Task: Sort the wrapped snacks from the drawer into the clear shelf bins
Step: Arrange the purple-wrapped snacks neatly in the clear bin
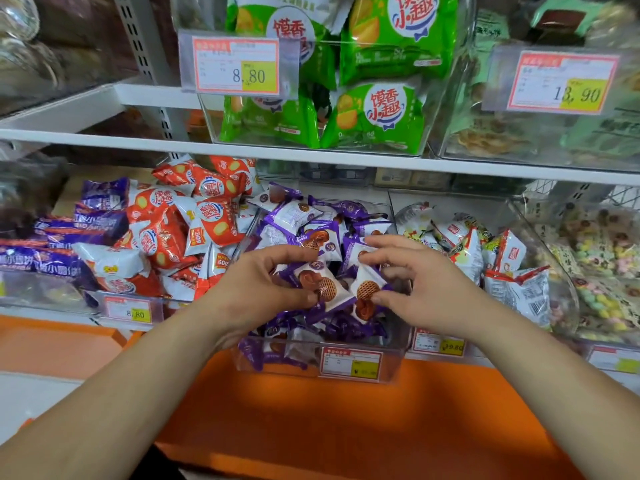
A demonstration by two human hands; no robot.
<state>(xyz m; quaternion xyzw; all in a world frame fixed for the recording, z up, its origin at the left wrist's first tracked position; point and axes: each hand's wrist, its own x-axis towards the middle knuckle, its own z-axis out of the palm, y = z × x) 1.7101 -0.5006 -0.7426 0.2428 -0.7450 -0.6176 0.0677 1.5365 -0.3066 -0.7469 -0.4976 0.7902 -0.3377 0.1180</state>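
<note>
my left hand point(263, 282) pinches a white-and-purple wrapped snack point(320, 285) between thumb and curled fingers. its glossy wrapper shows a smooth brown biscuit beside a lattice-patterned one. my right hand point(419, 282) pinches a second white-and-purple wrapped snack point(365, 289) with the same print, thumb below and fingers above. the two packets touch each other between the hands, just above the heap of matching purple packets point(311, 216) that fills the clear plastic bin point(298, 358). a red-bordered price tag point(351, 362) sits on the bin's front. left of it lies a pile of orange-and-white packets point(204, 216). below is an orange ledge point(346, 427). above the white shelf board point(104, 138) stand green packets point(377, 116).
</note>
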